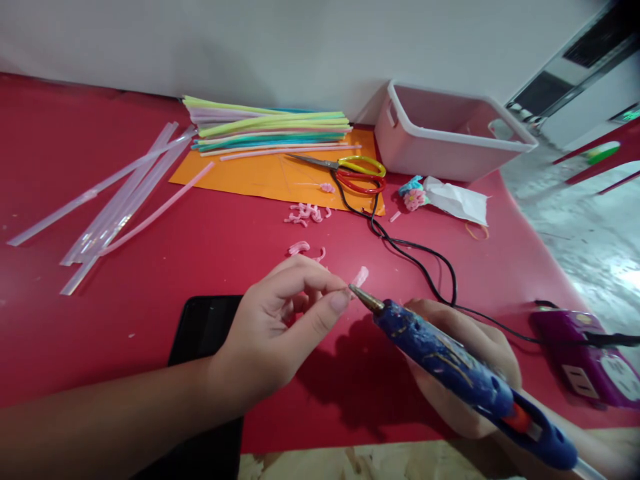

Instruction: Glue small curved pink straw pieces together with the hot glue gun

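Note:
My left hand [287,320] pinches a small pink straw piece [360,275] between thumb and fingertips, just above the red table [100,333]. My right hand [465,360] grips a blue hot glue gun [450,363]. Its metal nozzle [363,297] touches the lower end of the pink piece. More curled pink straw bits [306,215] lie scattered on the table beyond my hands. A black phone [203,327] lies under my left wrist.
Clear glue sticks [115,200] lie at the left. Coloured straws [270,127], scissors [350,170] and orange paper [260,177] sit at the back, beside a white plastic bin [450,130]. The black cord [415,250] runs to a purple power strip [585,357] at the right.

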A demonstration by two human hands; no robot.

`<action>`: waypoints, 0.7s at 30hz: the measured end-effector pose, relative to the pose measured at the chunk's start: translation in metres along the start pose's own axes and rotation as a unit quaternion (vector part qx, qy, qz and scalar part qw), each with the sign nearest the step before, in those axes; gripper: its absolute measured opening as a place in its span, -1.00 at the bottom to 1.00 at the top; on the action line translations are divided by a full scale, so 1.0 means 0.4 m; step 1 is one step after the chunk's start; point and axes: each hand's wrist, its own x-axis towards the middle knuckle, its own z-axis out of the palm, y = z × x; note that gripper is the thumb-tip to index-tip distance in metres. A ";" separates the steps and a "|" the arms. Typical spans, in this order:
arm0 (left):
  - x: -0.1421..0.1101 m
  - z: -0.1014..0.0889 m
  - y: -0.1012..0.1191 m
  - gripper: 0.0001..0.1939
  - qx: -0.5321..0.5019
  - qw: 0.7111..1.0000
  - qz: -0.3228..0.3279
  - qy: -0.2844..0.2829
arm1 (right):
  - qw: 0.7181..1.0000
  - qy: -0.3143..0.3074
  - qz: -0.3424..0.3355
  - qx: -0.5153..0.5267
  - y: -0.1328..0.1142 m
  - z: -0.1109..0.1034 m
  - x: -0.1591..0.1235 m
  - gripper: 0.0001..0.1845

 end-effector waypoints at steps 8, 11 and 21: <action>-0.003 -0.001 0.000 -0.89 -0.003 1.000 -0.004 -0.003 | 0.999 0.021 0.006 -0.023 -0.002 0.001 0.009 -0.82; -0.002 0.001 -0.001 -0.89 -0.005 1.000 -0.003 -0.003 | 1.000 -0.009 -0.012 0.000 0.015 -0.002 -0.003 -0.77; 0.005 0.002 0.008 -0.88 -0.012 1.000 -0.008 0.002 | 0.997 -0.037 -0.066 -0.034 0.019 -0.013 0.000 -0.78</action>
